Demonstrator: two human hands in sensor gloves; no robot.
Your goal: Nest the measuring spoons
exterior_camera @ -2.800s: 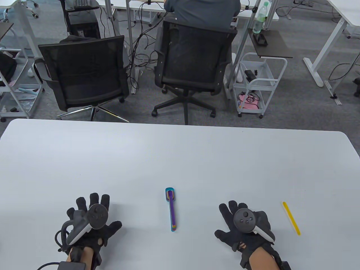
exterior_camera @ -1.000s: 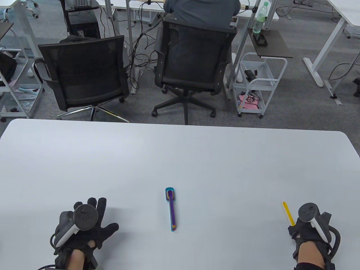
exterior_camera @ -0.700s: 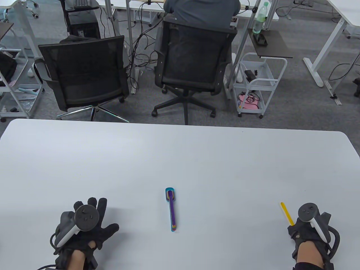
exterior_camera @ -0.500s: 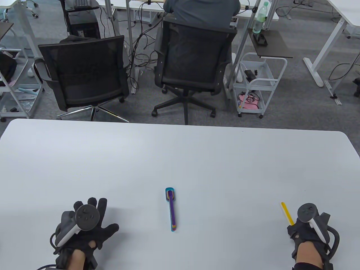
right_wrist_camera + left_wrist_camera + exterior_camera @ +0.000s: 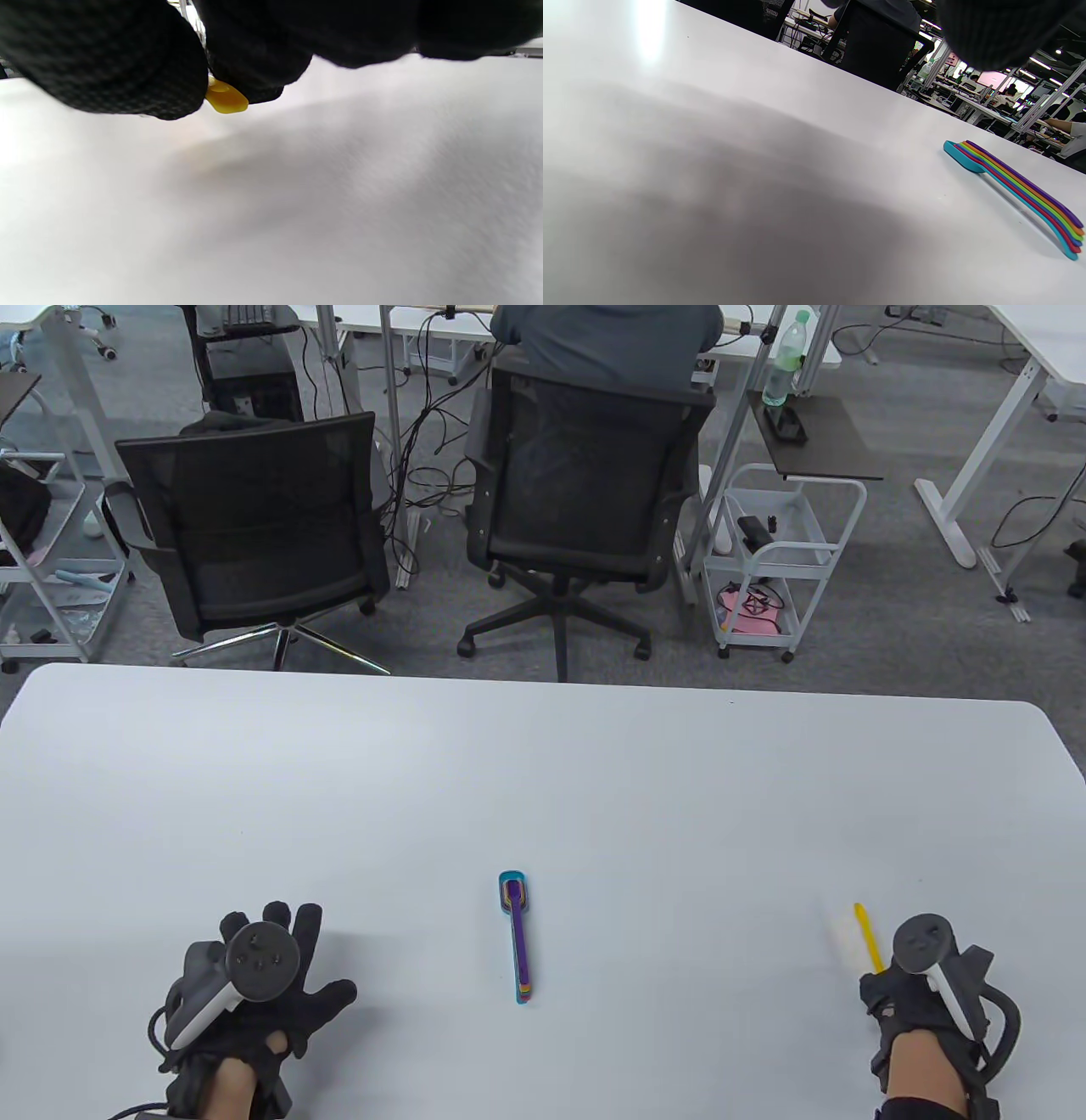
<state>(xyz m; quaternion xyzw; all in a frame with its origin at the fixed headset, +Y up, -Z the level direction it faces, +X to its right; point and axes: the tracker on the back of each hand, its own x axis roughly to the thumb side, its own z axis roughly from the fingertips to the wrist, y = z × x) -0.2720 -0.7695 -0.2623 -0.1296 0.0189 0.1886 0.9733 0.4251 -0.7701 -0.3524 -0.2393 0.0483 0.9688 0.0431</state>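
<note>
The right hand (image 5: 920,993) sits near the table's (image 5: 543,780) near right corner, pinching one end of the yellow spoon (image 5: 867,935) between gloved fingertips (image 5: 254,63); the spoon slants up and away from the hand, lifted off the white top with a pale shadow just beside it; in the right wrist view only its yellow end (image 5: 225,98) shows, squeezed between two fingers; the left hand (image 5: 254,993) rests palm down on the table at the near left, fingers spread, holding nothing; the nested stack (image 5: 517,937) lies between the hands, well apart from both, bowls pointing away; in the left wrist view the stack (image 5: 1018,192) shows teal lowest and purple on top.
</note>
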